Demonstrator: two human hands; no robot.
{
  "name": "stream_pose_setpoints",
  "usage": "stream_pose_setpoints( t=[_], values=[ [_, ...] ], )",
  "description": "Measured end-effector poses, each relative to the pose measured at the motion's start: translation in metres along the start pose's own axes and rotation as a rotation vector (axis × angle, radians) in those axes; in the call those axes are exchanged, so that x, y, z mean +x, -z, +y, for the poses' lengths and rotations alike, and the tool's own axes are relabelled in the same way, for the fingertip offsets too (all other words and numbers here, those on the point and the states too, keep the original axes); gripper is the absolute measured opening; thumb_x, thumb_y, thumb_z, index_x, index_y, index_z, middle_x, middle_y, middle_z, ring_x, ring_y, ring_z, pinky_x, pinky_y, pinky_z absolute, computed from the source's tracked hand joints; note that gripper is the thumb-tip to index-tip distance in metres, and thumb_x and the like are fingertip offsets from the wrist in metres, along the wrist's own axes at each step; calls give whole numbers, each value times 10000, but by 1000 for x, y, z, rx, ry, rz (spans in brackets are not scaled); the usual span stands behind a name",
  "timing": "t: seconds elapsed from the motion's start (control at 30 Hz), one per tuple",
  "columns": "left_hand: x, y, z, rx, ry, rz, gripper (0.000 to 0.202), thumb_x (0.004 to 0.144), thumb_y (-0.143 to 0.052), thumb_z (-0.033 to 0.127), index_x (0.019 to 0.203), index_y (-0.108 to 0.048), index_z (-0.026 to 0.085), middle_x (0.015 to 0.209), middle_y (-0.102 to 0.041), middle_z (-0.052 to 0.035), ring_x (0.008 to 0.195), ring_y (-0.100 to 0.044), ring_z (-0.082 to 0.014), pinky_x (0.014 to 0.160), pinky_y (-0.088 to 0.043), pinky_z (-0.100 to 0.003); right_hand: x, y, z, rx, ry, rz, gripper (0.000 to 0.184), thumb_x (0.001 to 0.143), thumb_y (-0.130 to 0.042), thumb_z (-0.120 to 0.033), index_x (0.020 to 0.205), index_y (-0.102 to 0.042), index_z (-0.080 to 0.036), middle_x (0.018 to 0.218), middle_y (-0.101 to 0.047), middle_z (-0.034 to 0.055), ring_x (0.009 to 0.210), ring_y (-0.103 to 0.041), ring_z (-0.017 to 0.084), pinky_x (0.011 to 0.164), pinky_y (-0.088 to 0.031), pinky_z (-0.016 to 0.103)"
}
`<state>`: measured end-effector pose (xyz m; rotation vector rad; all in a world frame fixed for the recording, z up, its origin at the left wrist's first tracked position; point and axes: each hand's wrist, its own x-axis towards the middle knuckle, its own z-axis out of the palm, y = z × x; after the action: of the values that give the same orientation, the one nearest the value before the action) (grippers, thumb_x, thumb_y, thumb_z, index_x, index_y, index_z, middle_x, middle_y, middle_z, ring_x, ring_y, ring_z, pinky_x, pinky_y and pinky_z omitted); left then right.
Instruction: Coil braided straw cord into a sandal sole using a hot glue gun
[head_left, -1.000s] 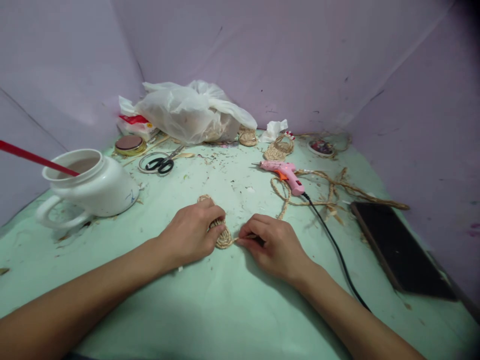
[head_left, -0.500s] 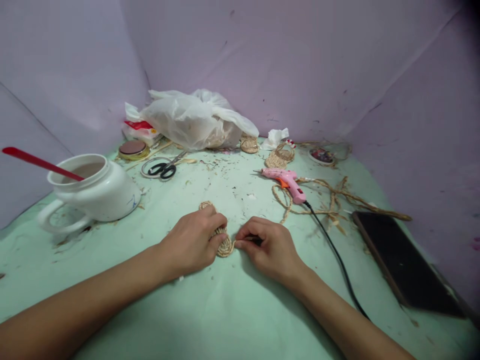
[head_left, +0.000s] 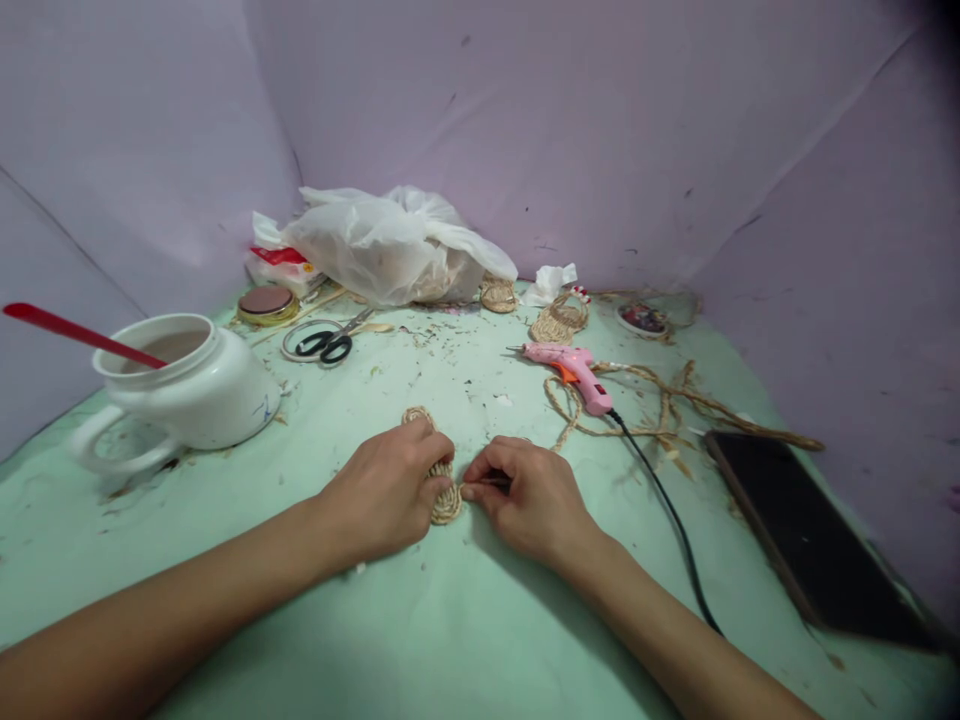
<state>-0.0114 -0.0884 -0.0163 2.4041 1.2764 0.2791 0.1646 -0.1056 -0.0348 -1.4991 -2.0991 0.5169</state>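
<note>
My left hand (head_left: 394, 485) is closed around a small coiled sole of braided straw cord (head_left: 448, 503), holding it near the table surface; its middle is hidden under my fingers. Pinched between thumb and fingertips of my right hand (head_left: 529, 495) is the braided cord's loose end, right beside the sole's near right edge. Beyond that hand, a length of the same braided cord (head_left: 600, 432) loops across the table. A pink glue gun (head_left: 570, 372) lies on its side among the cord, nozzle pointing left.
A white mug (head_left: 202, 390) holding a red stick (head_left: 82, 333) stands at left. Scissors (head_left: 330, 342), a round tin (head_left: 267, 304), a plastic bag (head_left: 390, 245) and a small woven slipper (head_left: 559, 318) lie at the back. A phone (head_left: 810, 535) and the glue gun's black cable (head_left: 671, 500) are at right.
My right hand has shifted slightly left, closer to the sole, still pinching the cord. The left hand keeps its hold, and the sole has turned a little.
</note>
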Motion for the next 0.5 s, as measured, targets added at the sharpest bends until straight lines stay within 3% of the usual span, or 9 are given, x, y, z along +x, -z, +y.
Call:
stream_pose_setpoints(
  t=[0.1, 0.3, 0.4, 0.5],
  values=[
    [-1, 0, 0, -24, -19, 15, 117, 804, -470, 175, 873, -564, 173, 840, -529, -46, 778, -527, -186, 681, -431, -323, -3, 0, -3, -2, 6, 1, 103, 670, -693, -130, 651, -641, -217, 673, -652, -18, 637, -569, 141, 563, -381, 248],
    [-2, 5, -6, -227, -179, 23, 180, 833, -426, 169, 802, -603, 170, 771, -579, -27, 752, -531, -148, 689, -433, -279, -11, 3, -9, 13, 29, -28, 107, 659, -688, -130, 644, -625, -215, 630, -622, -26, 587, -544, 124, 539, -372, 236],
    [0, 15, -10, -386, -86, -26, 197, 838, -416, 196, 860, -611, 171, 811, -621, -21, 746, -556, -137, 693, -454, -275, -11, 2, -10, 15, 23, -26, 110, 646, -674, -127, 639, -607, -214, 621, -621, -31, 592, -545, 128, 539, -369, 237],
    [-1, 24, -9, -365, 26, -25, 174, 814, -469, 238, 884, -616, 179, 845, -629, -19, 754, -565, -151, 681, -460, -287, -11, 0, -11, -5, 7, -12, 98, 640, -660, -146, 635, -589, -213, 613, -620, -30, 581, -542, 132, 529, -360, 242]
  ],
)
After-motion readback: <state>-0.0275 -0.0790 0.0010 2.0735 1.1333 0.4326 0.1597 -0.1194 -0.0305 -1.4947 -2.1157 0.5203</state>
